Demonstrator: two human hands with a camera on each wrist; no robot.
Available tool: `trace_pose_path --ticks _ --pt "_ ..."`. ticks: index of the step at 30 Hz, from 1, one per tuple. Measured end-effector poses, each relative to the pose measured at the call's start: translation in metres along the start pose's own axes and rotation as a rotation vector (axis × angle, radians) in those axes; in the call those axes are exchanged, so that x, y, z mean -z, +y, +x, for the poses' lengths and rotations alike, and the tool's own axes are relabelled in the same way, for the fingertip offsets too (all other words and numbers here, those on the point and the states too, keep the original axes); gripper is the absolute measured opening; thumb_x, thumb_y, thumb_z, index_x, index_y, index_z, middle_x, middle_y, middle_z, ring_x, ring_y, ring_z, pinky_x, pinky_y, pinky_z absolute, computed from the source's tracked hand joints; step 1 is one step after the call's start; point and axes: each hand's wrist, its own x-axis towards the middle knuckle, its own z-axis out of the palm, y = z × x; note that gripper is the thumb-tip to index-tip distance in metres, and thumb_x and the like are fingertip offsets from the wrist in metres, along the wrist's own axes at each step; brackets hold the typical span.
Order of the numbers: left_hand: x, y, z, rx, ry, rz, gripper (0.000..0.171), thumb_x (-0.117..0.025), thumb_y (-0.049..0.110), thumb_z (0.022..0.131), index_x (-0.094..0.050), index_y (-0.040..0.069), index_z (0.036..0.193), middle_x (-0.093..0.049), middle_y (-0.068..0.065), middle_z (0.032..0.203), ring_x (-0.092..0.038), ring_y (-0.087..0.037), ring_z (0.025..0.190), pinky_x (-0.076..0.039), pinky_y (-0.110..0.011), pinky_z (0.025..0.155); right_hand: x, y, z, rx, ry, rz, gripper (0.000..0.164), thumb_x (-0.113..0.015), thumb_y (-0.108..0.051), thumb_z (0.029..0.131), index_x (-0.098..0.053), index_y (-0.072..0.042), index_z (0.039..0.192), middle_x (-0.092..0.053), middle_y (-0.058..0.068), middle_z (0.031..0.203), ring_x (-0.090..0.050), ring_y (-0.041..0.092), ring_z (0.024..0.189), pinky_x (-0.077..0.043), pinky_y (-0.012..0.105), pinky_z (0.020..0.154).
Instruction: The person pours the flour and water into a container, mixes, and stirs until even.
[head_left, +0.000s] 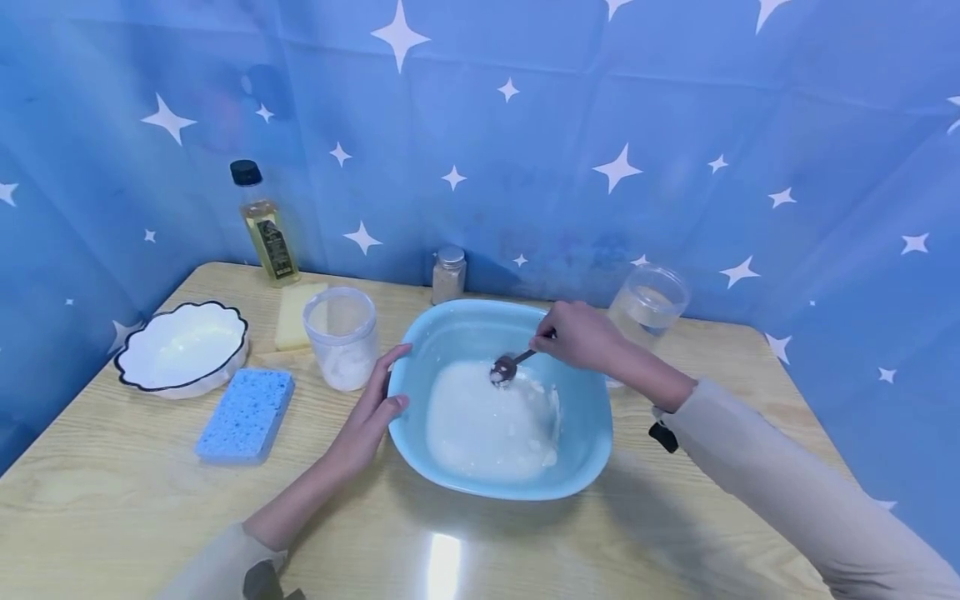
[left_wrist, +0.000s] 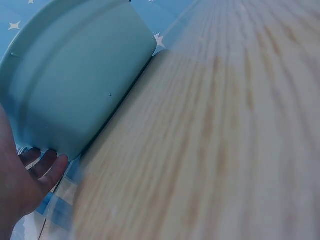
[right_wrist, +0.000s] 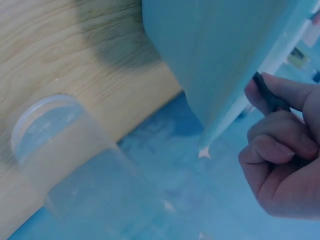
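Note:
A light blue plastic basin point(head_left: 592, 433) stands on the wooden table with a white, milky mixture point(head_left: 480, 425) in its bottom. My left hand point(head_left: 370, 408) holds the basin's left side, thumb and fingers spread at the rim; in the left wrist view the fingers point(left_wrist: 50, 167) lie against its outer wall. Over the basin my right hand point(head_left: 577, 335) grips the handle of a dark metal spoon point(head_left: 504, 368), whose bowl dips at the mixture's edge. In the right wrist view the right hand point(right_wrist: 285, 145) has its fingers curled round the dark handle.
Left of the basin are a clear jar of white powder point(head_left: 343, 342), a blue sponge point(head_left: 246, 415), a pale yellow sponge point(head_left: 296, 317) and a white scalloped bowl point(head_left: 183, 346). Behind stand an oil bottle point(head_left: 270, 233) and a small shaker point(head_left: 448, 275). A clear water container point(head_left: 651, 302) is at right.

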Motion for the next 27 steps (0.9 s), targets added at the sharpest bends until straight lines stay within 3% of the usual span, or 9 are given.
trace_pose_path --ticks 9,13,19,25,27 --pt "0.000 0.002 -0.001 0.014 -0.005 0.026 0.056 -0.037 0.009 0.094 -0.023 0.030 0.144 -0.032 -0.018 0.138 -0.045 -0.039 0.115 -0.053 -0.040 0.076 0.009 0.003 -0.018 0.011 0.020 -0.023 0.027 -0.062 -0.012 0.088 -0.066 -0.012 0.061 -0.032 -0.006 0.045 -0.021 0.008 0.042 -0.024 0.024 0.045" --pt "0.001 0.001 0.000 0.004 -0.004 0.023 0.056 -0.037 0.009 0.094 -0.023 0.029 0.144 -0.032 -0.019 0.138 -0.045 -0.040 0.115 -0.052 -0.041 0.076 0.009 0.002 -0.020 -0.027 0.041 -0.057 0.027 -0.062 -0.013 0.088 -0.066 -0.012 0.061 -0.033 -0.006 0.045 -0.022 0.008 0.042 -0.024 0.024 0.044" --pt "0.003 0.001 0.000 0.001 0.001 0.025 0.056 -0.037 0.010 0.094 -0.024 0.031 0.144 -0.030 -0.014 0.141 -0.044 -0.038 0.118 -0.052 -0.041 0.077 0.013 0.001 -0.028 -0.045 -0.013 -0.088 0.043 -0.062 -0.010 0.087 -0.044 -0.014 0.047 -0.020 -0.008 0.045 -0.018 0.008 0.042 -0.021 0.023 0.045" --pt "0.002 0.001 0.001 -0.004 0.001 0.036 0.056 -0.037 0.010 0.094 -0.024 0.030 0.144 -0.030 -0.012 0.142 -0.043 -0.037 0.118 -0.051 -0.041 0.079 0.017 0.000 -0.031 -0.047 -0.077 -0.020 0.032 -0.060 -0.012 0.087 -0.062 -0.009 0.056 -0.026 -0.008 0.044 -0.020 0.007 0.043 -0.023 0.023 0.044" --pt "0.002 0.001 0.001 -0.003 -0.004 0.038 0.056 -0.037 0.010 0.094 -0.023 0.030 0.144 -0.029 -0.012 0.143 -0.042 -0.036 0.119 -0.051 -0.041 0.080 0.018 -0.002 -0.030 -0.060 -0.059 -0.021 0.036 -0.060 -0.012 0.088 -0.057 -0.011 0.051 -0.026 -0.008 0.044 -0.020 0.007 0.042 -0.023 0.023 0.044"
